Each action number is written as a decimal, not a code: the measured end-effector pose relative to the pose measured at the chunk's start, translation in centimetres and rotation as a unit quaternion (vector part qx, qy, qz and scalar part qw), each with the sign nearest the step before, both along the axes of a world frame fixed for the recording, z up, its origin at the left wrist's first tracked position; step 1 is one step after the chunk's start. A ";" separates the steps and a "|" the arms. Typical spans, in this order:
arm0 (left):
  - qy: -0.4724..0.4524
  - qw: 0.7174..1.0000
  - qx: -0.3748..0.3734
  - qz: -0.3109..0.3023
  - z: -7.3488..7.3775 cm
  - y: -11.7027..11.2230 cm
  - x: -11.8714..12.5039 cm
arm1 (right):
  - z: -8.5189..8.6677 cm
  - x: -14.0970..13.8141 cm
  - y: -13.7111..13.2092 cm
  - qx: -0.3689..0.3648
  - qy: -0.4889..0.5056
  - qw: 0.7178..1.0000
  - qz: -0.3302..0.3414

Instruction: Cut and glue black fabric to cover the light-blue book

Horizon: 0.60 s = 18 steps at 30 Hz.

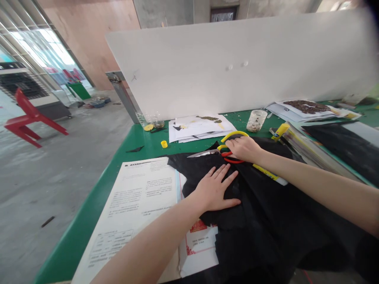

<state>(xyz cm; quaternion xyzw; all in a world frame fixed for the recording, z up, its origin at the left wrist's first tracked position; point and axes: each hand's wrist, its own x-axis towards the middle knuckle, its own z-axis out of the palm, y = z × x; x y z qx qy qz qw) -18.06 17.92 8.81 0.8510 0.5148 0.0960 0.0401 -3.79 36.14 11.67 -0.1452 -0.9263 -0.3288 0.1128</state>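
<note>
My right hand [244, 149] grips a pair of scissors [232, 136] with yellow and red handles. Their blades point left and lie over the far edge of a black cloth [266, 213]. Flat on that cloth, with fingers spread, rests my left hand [217, 189], just nearer to me than the scissors. The cloth has ragged left edges and covers part of an open book [133, 205] with printed pages. A red-bordered paper [197, 246] shows from under it. Beside my right forearm lies a yellow and white tube [269, 174], partly hidden.
On the green table [118, 152] stand a clear plastic cup [256, 120], papers with dark pieces [204, 126] and a yellow cap [164, 144]. A stack of books [308, 150] lies right. A white board [207, 71] rises behind. A red chair [31, 116] stands on the floor left.
</note>
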 end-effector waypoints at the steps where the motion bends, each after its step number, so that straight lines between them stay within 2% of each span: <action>1: 0.001 1.000 0.000 0.000 0.0 0.0 0.0 | 0.0 0.0 0.0 -0.007 0.003 1.000 0.005; 10: -0.001 1.000 0.002 0.001 0.0 0.0 0.0 | 0.1 -0.1 -0.2 -0.014 -0.025 0.999 -0.018; 18: 0.000 1.000 0.004 0.003 0.1 -0.1 0.0 | 0.0 -0.7 -1.4 -0.018 0.017 0.997 -0.070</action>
